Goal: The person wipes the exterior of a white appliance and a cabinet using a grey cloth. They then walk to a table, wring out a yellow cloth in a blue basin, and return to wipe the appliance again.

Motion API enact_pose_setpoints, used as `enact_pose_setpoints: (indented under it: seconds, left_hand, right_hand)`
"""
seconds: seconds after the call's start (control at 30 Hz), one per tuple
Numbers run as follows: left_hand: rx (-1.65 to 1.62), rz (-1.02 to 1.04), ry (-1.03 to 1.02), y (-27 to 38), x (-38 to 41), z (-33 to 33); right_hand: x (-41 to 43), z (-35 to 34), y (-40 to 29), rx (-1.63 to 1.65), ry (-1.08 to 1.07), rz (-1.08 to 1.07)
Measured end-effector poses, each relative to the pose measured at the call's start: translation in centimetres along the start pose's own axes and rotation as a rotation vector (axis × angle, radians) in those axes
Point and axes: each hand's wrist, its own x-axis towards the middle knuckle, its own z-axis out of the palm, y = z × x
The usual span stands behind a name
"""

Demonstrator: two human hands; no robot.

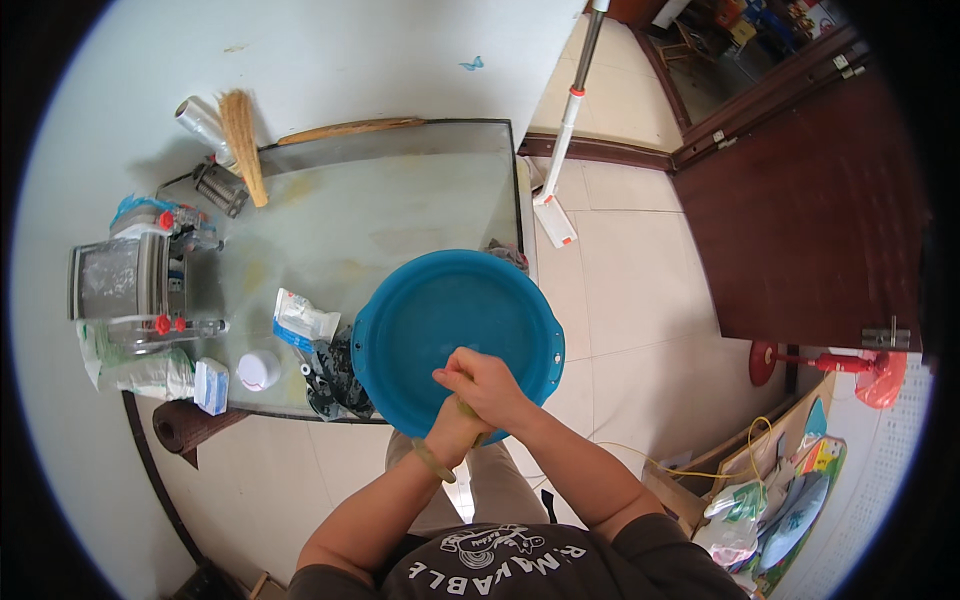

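Observation:
Before me, a blue plastic basin (465, 300) with side handles stands at the glass tabletop's near right corner. My hands are pressed together over its near rim. My right hand (480, 381) sits above and farther forward, its fingers curled. My left hand (450, 435), with a pale bangle (433, 460) at the wrist, is closed just below it. Between them shows a little of a yellow-green item (468, 409), possibly a cloth. Most of it is hidden by my fingers. The basin's inside looks blue and smooth; I cannot tell whether it holds water.
On the glass table (420, 195) are a black plastic bag (337, 375), a white-and-blue packet (304, 319), a white round container (258, 370), a metal roller machine (120, 279) and a straw whisk (241, 146). A flat mop (555, 217) stands right, near a brown door (810, 210).

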Motion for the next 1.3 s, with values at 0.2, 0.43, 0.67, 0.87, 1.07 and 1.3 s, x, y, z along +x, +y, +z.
enact_pose_setpoints:
  seconds: [0.2, 0.43, 0.67, 0.87, 1.07, 1.3]
  left_hand:
    - [1.325, 0.808, 0.028, -4.5, 4.3, -4.5]
    - [1.151, 0.456, 0.071, -5.7, 6.0, -6.8]
    - [1.241, 0.443, 0.036, -6.1, 5.7, -8.3]
    - [1.071, 0.040, 0.051, -0.8, 1.4, -6.2]
    - [0.879, 0.311, -0.092, 3.3, -1.8, -7.7]
    - [0.073, -0.033, -0.457, 10.1, -7.2, -4.9]
  right_hand:
    - [1.9, 1.9, 2.5, -0.172, 0.261, 0.008]
    - [3.7, 4.7, 5.1, -0.391, 0.449, 0.144]
    - [3.9, 6.6, 6.6, -0.478, 0.571, 0.226]
    - [0.7, 6.2, 6.5, 0.215, 0.533, 0.265]
    - [-4.4, 5.4, 3.3, 0.847, 0.475, 0.277]
    - [-12.4, 4.0, -3.6, 0.856, 0.306, 0.133]
